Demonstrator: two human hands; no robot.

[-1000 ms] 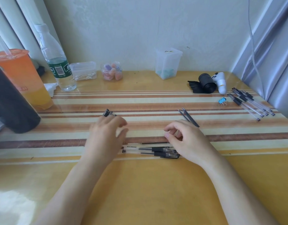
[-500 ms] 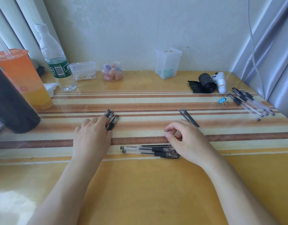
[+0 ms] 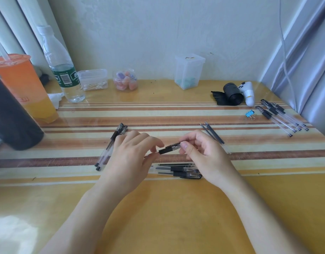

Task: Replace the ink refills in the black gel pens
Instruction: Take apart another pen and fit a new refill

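The right hand (image 3: 204, 154) and left hand (image 3: 132, 158) are pinching a black gel pen (image 3: 170, 147) with curled fingers above the bench (image 3: 176, 208). Loose pens (image 3: 178, 170) are lying at its 6 o'clock and refills (image 3: 213, 135) at its 2 o'clock.

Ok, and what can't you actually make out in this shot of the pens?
Head view only.
Held pen: its front end vanishes behind fingers of the left hand, so whether that hand pinches it is unclear; its rear sits inside the grip of the right hand.
Pen pile: partly covered by both hands; count unclear.
Dark cylinder: cut off by the left edge.
Water bottle label: print too small to read.
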